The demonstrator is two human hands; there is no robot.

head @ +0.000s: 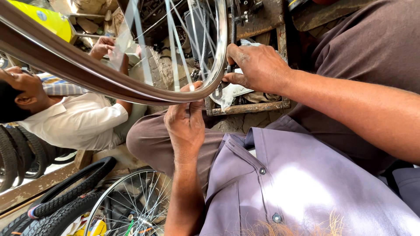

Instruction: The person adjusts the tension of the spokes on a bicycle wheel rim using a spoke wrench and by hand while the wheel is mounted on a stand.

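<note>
- Gripping the shiny silver metal bicycle wheel rim [131, 89] from below, my left hand [186, 124] closes on its edge.
- My right hand [258, 67] pinches a small dark metal tool [217, 91] against the rim.

Wheel rim [131, 89] cut off at the top and left edges, small tool [217, 91] under the right hand [258, 67] mostly hidden, perhaps a spoke wrench

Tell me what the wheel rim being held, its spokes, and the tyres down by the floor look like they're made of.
The wheel rim looks like bright plated or polished metal: its inner face gleams. The spokes seem to be thin steel wire, glinting silver. The tyres look like matte black rubber with a knobbly tread. The left hand steadies the rim; the right hand grips at its edge.
</note>
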